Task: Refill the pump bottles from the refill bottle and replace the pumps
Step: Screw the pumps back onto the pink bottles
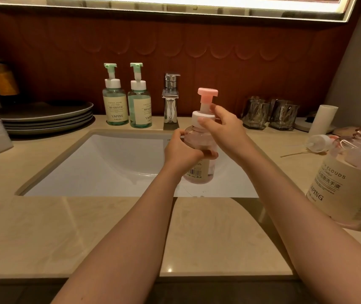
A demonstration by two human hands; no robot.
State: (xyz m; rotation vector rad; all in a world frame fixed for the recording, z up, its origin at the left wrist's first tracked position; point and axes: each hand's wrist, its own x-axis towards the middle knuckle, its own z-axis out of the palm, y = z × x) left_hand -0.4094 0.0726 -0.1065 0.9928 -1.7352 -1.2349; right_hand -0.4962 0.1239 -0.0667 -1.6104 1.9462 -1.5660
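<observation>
Countertop of beige stone (109, 233) fills the near part of the scene, with a white sink (100, 163) set into it at the centre. At the near right edge stands the large refill bottle (355, 178), pink liquid inside and the threads of its neck showing. Far left lies a stack of dark plates (47, 115). Along the far rim of the sink two green pump bottles (114, 102) (139, 104) stand side by side with pumps on, just left of a chrome faucet (170, 102). Over the sink the pink pump bottle (199, 172) is held upright in the air, its pink-headed pump (207, 94) seated on the neck. The left hand (184, 154) grips the bottle's body, fingers wrapped round it. The right hand (223, 128) curls thumb and fingers round the pump's white collar (201, 116). Two glass tumblers (256, 114) (283, 116) stand far right. A loose pump (318, 143) lies on its side just beyond the refill bottle.
</observation>
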